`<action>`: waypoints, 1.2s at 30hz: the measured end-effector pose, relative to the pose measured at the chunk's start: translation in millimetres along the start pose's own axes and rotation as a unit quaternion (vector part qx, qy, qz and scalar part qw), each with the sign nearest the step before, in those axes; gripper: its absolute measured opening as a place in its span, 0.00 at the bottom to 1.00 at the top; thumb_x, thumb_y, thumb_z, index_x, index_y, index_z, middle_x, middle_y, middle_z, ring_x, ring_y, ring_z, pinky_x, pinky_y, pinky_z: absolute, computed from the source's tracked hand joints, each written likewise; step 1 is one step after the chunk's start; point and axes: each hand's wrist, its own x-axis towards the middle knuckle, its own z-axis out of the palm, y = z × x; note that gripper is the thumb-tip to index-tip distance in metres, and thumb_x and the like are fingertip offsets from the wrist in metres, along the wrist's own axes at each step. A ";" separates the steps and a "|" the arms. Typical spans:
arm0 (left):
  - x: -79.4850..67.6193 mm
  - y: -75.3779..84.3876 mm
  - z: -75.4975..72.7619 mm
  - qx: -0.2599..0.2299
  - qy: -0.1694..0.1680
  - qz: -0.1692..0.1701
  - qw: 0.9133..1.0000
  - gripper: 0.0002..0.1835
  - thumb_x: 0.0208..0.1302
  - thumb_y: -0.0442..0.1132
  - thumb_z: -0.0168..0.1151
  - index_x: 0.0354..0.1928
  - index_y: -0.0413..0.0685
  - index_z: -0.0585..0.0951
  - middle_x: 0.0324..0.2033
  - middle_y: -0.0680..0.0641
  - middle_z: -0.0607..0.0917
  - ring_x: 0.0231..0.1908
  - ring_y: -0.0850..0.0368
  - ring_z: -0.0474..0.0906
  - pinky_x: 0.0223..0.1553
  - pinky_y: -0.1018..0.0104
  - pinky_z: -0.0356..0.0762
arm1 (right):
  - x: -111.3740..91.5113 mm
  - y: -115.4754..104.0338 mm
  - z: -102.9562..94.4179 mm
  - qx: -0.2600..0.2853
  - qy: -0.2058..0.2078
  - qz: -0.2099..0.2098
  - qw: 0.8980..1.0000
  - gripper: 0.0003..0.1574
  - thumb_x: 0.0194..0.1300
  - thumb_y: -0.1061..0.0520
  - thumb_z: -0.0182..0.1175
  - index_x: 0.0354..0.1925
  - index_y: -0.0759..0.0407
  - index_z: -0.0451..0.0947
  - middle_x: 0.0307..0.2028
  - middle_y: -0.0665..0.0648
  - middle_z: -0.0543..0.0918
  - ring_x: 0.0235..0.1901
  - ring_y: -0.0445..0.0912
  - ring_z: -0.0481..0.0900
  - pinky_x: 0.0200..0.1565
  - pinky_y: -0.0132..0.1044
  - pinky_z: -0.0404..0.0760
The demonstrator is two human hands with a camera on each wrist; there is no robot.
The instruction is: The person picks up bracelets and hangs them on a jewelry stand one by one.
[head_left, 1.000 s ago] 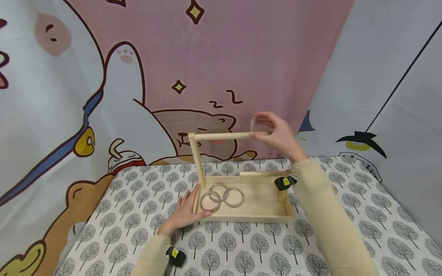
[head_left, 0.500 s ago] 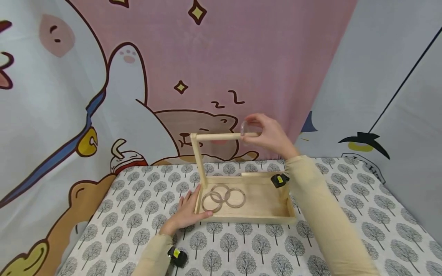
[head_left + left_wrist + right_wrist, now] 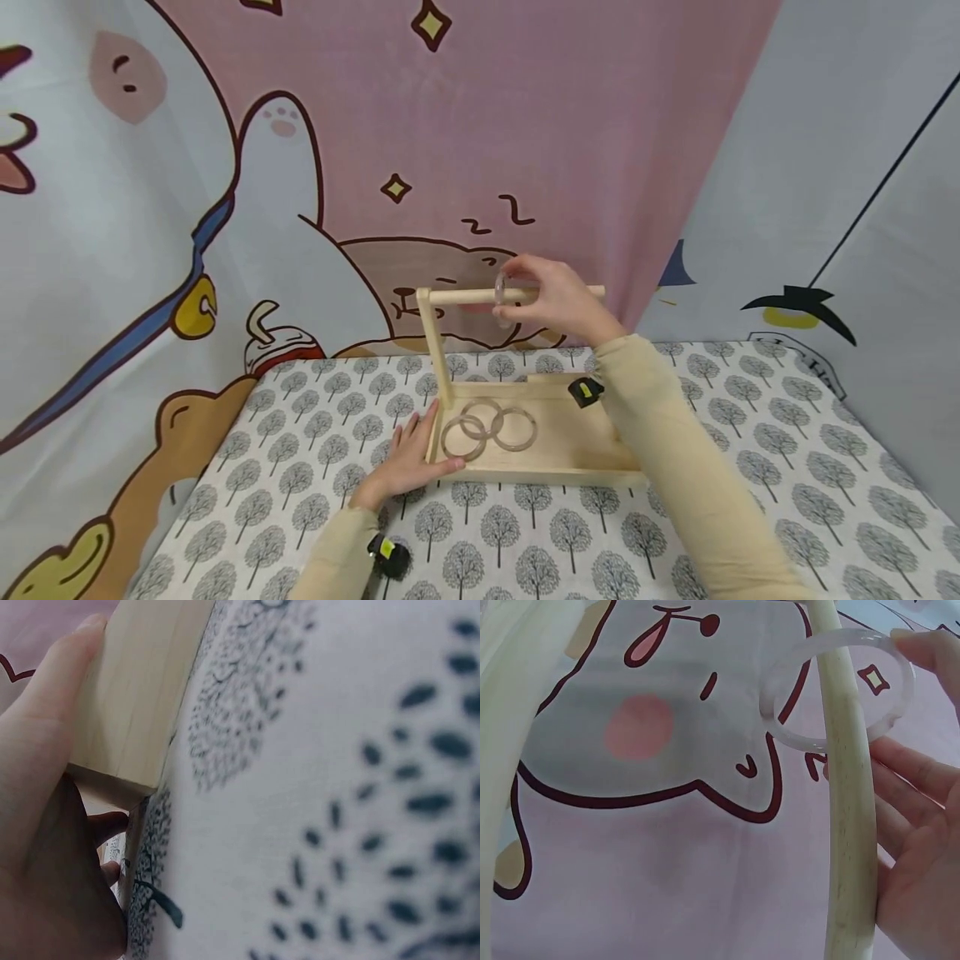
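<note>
My right hand (image 3: 551, 296) pinches a clear bangle (image 3: 500, 289) between thumb and fingers. The bangle encircles the wooden bar of a bangle stand, as the right wrist view shows; the bar (image 3: 847, 795) passes through the ring (image 3: 784, 735). One upright post (image 3: 432, 346) carries the bar at its left end, and the right end is free. My left hand (image 3: 408, 458) grips the front left corner of the stand's tray (image 3: 555, 477), thumb along the front edge and fingers against the left side. In the left wrist view the wooden corner (image 3: 135, 705) sits between thumb and fingers.
Three more clear bangles (image 3: 513, 448) lie overlapping in the left part of the tray. A strip of wood (image 3: 547, 378) lies along the tray's back edge. The tree-print cloth (image 3: 330, 450) covers the table, and a cartoon curtain (image 3: 600, 125) hangs behind.
My right hand has moved left along the bar, carrying the bangle from near the bar's right part toward its middle. The left hand stays at the tray's corner.
</note>
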 end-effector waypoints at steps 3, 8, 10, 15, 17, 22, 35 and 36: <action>1.0 0.4 0.1 0.001 -0.002 0.000 1.000 0.58 0.57 0.62 0.65 0.77 0.48 0.40 0.72 0.37 0.54 0.71 0.34 0.37 0.66 0.36 0.27 | 1.7 -3.6 0.9 -0.005 -0.014 0.006 1.000 0.36 0.51 0.46 0.74 0.56 0.56 0.76 0.53 0.56 0.80 0.54 0.51 0.75 0.58 0.50 0.71; 1.9 1.1 0.1 0.003 -0.006 -0.008 1.000 0.59 0.57 0.63 0.65 0.77 0.49 0.38 0.73 0.38 0.52 0.72 0.36 0.36 0.67 0.39 0.26 | 4.0 -8.5 4.0 -0.011 -0.031 0.005 0.999 0.34 0.53 0.45 0.72 0.56 0.55 0.76 0.48 0.54 0.82 0.46 0.50 0.78 0.48 0.45 0.76; 1.6 0.9 0.5 0.002 -0.005 -0.008 1.000 0.59 0.57 0.62 0.65 0.77 0.49 0.39 0.73 0.38 0.53 0.72 0.36 0.37 0.67 0.38 0.26 | 4.4 -9.5 5.9 -0.026 -0.034 -0.002 0.999 0.32 0.54 0.44 0.71 0.55 0.54 0.77 0.45 0.53 0.83 0.43 0.50 0.79 0.45 0.44 0.75; 0.5 -0.2 2.2 -0.002 -0.005 -0.008 1.000 0.59 0.57 0.62 0.65 0.77 0.49 0.39 0.73 0.38 0.53 0.72 0.35 0.37 0.67 0.38 0.27 | 4.6 -8.6 10.9 -0.086 -0.037 -0.016 0.995 0.30 0.54 0.40 0.69 0.53 0.51 0.79 0.38 0.51 0.84 0.37 0.49 0.80 0.51 0.48 0.68; 0.4 -0.1 2.5 -0.002 -0.005 -0.008 1.000 0.59 0.57 0.62 0.65 0.77 0.48 0.39 0.73 0.38 0.53 0.71 0.35 0.37 0.67 0.37 0.27 | 4.5 -8.5 12.0 -0.101 -0.036 -0.017 0.994 0.31 0.54 0.39 0.69 0.53 0.51 0.79 0.37 0.50 0.85 0.36 0.47 0.80 0.53 0.49 0.66; 0.3 1.1 2.2 -0.004 -0.003 -0.005 1.000 0.59 0.57 0.62 0.65 0.77 0.48 0.39 0.73 0.38 0.54 0.71 0.35 0.37 0.67 0.38 0.26 | 5.4 -8.2 13.0 -0.115 -0.035 -0.010 0.993 0.35 0.54 0.38 0.69 0.57 0.51 0.78 0.40 0.51 0.86 0.37 0.45 0.80 0.55 0.49 0.64; -0.4 1.6 1.5 -0.001 -0.005 -0.010 1.000 0.59 0.57 0.62 0.65 0.77 0.49 0.39 0.73 0.38 0.54 0.72 0.36 0.37 0.67 0.38 0.26 | 1.6 -6.4 8.7 -0.076 -0.030 -0.022 0.996 0.40 0.57 0.43 0.70 0.63 0.59 0.74 0.43 0.56 0.85 0.39 0.50 0.80 0.50 0.47 0.72; -0.5 1.5 1.6 -0.001 -0.005 -0.010 1.000 0.59 0.57 0.62 0.65 0.77 0.48 0.40 0.73 0.38 0.54 0.72 0.36 0.37 0.67 0.38 0.26 | 0.3 -5.8 7.9 -0.057 -0.025 -0.020 0.998 0.39 0.57 0.44 0.70 0.63 0.59 0.74 0.45 0.57 0.84 0.41 0.50 0.80 0.50 0.46 0.73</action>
